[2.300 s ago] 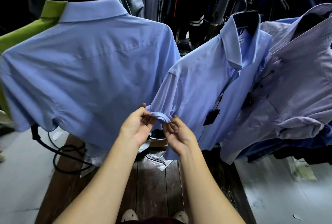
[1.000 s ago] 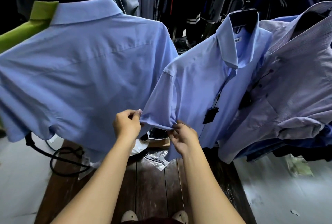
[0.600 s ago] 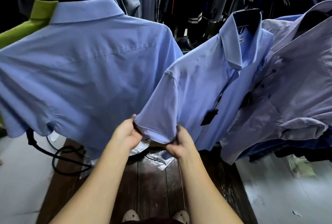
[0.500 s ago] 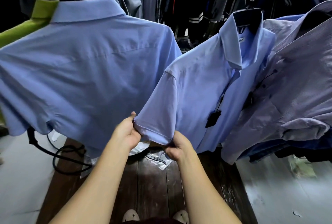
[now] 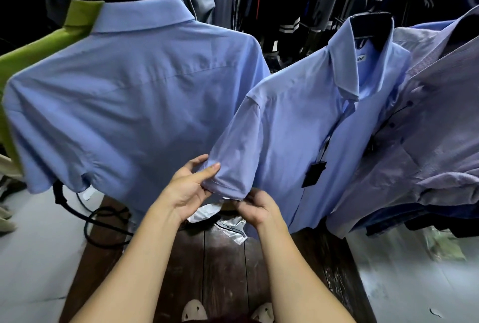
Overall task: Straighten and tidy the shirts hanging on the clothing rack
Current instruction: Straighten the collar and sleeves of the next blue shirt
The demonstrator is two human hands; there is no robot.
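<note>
A light blue short-sleeved shirt [image 5: 305, 125] hangs on a black hanger [image 5: 373, 24] in the middle, front toward me, with a black tag [image 5: 315, 173] on its placket. My left hand [image 5: 190, 188] pinches the cuff of its sleeve [image 5: 233, 167] between thumb and fingers on the left side. My right hand [image 5: 256, 206] holds the same cuff from below at its right end, fingers curled under the hem. A larger blue shirt [image 5: 129, 105] hangs to the left with its back to me.
A lilac shirt [image 5: 427, 141] hangs at the right, with dark clothes under it. A green shirt [image 5: 39, 45] hangs behind the left one. A black cable [image 5: 98, 219] and clear plastic wrap [image 5: 233, 226] lie on the dark wooden floorboards [image 5: 207, 265]. More garments crowd the back.
The rolled cuff has been unfolded and the sleeve pulled flat. My left hand has since shifted up the cuff's left edge; my right hand stays under the hem.
</note>
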